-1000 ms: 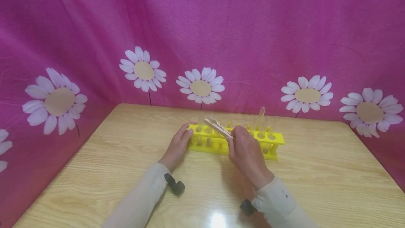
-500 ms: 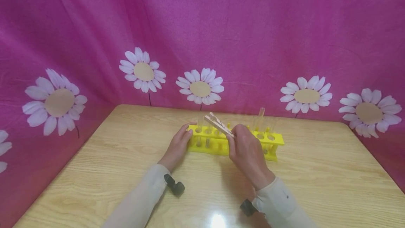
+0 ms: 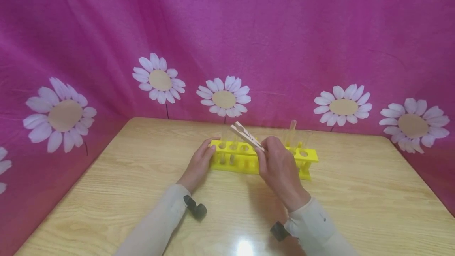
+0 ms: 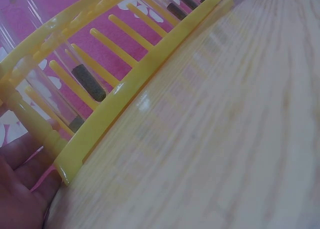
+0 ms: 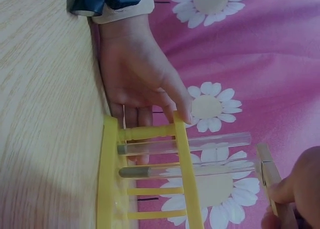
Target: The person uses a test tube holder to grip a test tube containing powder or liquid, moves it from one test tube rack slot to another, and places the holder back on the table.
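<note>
A yellow test tube rack (image 3: 249, 151) stands on the table. My left hand (image 3: 199, 165) grips its left end, the thumb on the top plate and the fingers around the end post in the right wrist view. My right hand (image 3: 282, 171) pinches a wooden test tube clamp (image 3: 246, 134), which tilts up to the left above the rack. In the right wrist view, two clear test tubes near the left end, an outer tube (image 5: 215, 140) and an inner tube (image 5: 160, 172), hold dark material at the bottom. The clamp's tip is by the inner tube's mouth; whether they touch I cannot tell.
More test tubes (image 3: 292, 129) stand at the rack's right end, partly behind my right hand. Yellow pegs (image 4: 131, 34) line the rack's back. Behind the wooden table (image 3: 117, 177) hangs a pink curtain (image 3: 277, 42) with white flowers.
The clamp in my right hand has risen slightly from just over the rack's left holes. The left hand has stayed on the rack's end.
</note>
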`<act>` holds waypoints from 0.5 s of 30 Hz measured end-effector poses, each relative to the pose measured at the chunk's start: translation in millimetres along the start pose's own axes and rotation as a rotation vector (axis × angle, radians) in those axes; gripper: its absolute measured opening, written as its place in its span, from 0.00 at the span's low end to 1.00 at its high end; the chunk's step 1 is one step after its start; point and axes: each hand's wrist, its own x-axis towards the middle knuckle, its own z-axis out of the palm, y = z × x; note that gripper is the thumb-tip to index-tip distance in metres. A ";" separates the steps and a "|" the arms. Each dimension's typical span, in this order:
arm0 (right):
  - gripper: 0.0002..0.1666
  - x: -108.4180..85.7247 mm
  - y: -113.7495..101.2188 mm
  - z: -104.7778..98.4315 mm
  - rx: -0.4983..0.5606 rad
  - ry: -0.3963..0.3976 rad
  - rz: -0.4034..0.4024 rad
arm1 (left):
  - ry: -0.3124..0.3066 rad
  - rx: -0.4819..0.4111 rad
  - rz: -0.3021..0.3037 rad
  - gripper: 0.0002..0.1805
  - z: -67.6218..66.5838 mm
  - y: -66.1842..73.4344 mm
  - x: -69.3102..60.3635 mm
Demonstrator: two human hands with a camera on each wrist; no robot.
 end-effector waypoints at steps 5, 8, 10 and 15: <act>0.08 0.6 -1.0 -1.6 0.009 0.009 0.002 | 0.004 -0.004 -0.005 0.21 0.3 0.2 -0.4; 0.08 0.8 -0.9 -2.5 0.007 0.013 0.003 | 0.003 0.000 -0.007 0.21 0.4 -0.2 -0.3; 0.08 1.0 -0.6 -3.2 0.006 0.014 0.002 | 0.002 0.004 -0.006 0.22 0.3 -1.1 0.4; 0.08 2.3 0.4 -5.3 0.007 0.019 0.000 | 0.007 0.002 -0.009 0.22 0.8 -20.4 10.1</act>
